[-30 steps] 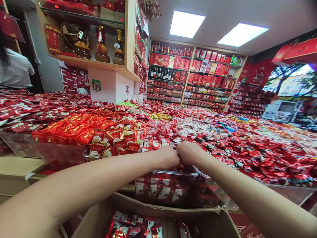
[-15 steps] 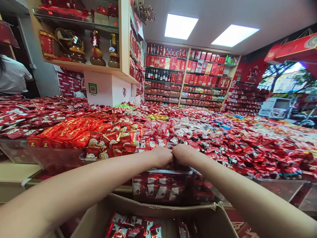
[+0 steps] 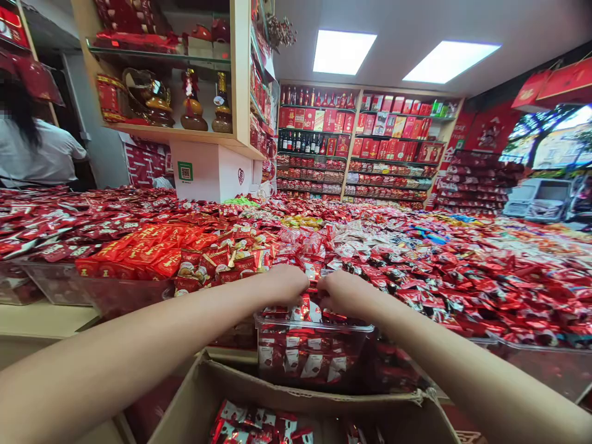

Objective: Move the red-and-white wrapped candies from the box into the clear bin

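Both my hands are over a clear plastic bin (image 3: 319, 327) filled with red-and-white candy packets (image 3: 314, 365), which show through its front wall. My left hand (image 3: 287, 283) is closed, knuckles up, at the bin's left part, with a packet (image 3: 303, 308) just beneath its fingers. My right hand (image 3: 348, 292) is bent over the right part, its fingers curled down among the packets. A narrow gap separates the two hands. Whatever the fingertips hold is hidden. Below, an open cardboard box (image 3: 314, 394) contains similar red-and-white packets (image 3: 259, 425).
Bins heaped with wrapped sweets spread to both sides, including orange-red packets (image 3: 148, 250) and durian sweets (image 3: 208, 265) on the left. A display cabinet (image 3: 161, 126) overhangs the left side. A person in a white shirt (image 3: 39, 151) is at far left.
My hands, pressed together before, have moved apart, and packets now show between them. The view has shifted, so the bins and cabinet appear farther right and slightly lower.
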Demonstrator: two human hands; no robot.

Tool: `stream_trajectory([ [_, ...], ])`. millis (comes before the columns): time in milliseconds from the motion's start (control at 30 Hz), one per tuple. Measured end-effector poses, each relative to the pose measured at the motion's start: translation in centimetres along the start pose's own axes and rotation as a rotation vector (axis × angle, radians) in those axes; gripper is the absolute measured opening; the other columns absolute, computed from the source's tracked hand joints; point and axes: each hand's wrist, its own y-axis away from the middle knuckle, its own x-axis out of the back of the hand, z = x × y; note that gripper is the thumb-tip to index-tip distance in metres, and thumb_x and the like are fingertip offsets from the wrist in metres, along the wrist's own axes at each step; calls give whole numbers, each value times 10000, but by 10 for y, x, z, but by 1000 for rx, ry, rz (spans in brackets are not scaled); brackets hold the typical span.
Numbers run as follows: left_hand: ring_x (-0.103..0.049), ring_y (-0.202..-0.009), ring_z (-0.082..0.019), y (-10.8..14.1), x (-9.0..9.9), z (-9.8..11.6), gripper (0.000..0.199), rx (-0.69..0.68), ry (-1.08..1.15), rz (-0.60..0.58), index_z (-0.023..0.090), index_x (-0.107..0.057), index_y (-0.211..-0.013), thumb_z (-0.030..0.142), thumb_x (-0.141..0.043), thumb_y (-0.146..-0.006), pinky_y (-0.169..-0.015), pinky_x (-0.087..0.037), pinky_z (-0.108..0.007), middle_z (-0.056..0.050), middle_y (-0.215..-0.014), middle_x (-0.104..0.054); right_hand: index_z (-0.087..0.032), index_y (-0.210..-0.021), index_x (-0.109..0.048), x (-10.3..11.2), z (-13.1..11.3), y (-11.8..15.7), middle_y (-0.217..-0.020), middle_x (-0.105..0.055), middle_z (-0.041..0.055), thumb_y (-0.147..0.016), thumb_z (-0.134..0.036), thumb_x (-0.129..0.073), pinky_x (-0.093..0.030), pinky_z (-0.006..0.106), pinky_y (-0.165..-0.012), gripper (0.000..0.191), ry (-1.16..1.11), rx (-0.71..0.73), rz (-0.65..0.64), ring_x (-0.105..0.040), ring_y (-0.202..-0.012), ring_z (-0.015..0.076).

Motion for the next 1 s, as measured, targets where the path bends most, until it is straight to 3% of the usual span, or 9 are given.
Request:
stream_trajectory([
  [133, -611, -754, -234, -6, -7, -1, 173, 33, 31, 27, 190, -643, -806, 255, -517, -706, -597, -444, -285, -75, -816, -661, -245, -948, -636, -10, -6, -8, -835, -688, 2, -658, -303, -604, -423, 193, -586, 297, -112, 167, 5, -617, -722, 151],
  [300, -595, -814, -205, 2, -8, -11, 190, 54, 60, 51, 191, -615, -874, 256, -498, -738, -651, -435, -260, -73, -886, -648, -214, -942, -646, -23, -4, -14, -949, -655, 60, -644, -306, -596, -427, 233, -680, 317, -129, 224, 46, -606, -813, 193],
  [500, -586, -691, -230, 23, -7, -15, 305, 76, 46, -9, 152, -628, -747, 441, -588, -658, -562, -427, -281, -98, -768, -628, -171, -909, -654, -24, -5, -18, -874, -673, 92, -682, -354, -533, -430, 273, -670, 316, -89, 235, 60, -611, -817, 240],
  [633, -564, -818, -253, 26, -9, -9, 353, 36, 38, -11, 151, -619, -879, 392, -644, -622, -671, -431, -304, -113, -904, -602, -173, -868, -665, -19, -11, -16, -865, -682, 90, -667, -296, -542, -432, 260, -649, 266, -61, 210, 36, -621, -790, 225],
  [733, -556, -822, -272, 23, -11, -6, 316, 40, 25, -58, 141, -645, -853, 389, -607, -661, -691, -428, -339, -138, -902, -588, -183, -862, -671, -15, -14, -13, -894, -681, 88, -666, -285, -551, -429, 249, -670, 252, -45, 188, 22, -619, -816, 217],
  [1000, -524, -927, -268, 16, -12, -6, 364, 16, 43, -146, 242, -620, -1008, 441, -536, -715, -735, -422, -336, -110, -1000, -579, -174, -827, -679, -16, -12, -13, -787, -701, 86, -633, -256, -568, -423, 251, -575, 238, -49, 146, 21, -629, -708, 220],
])
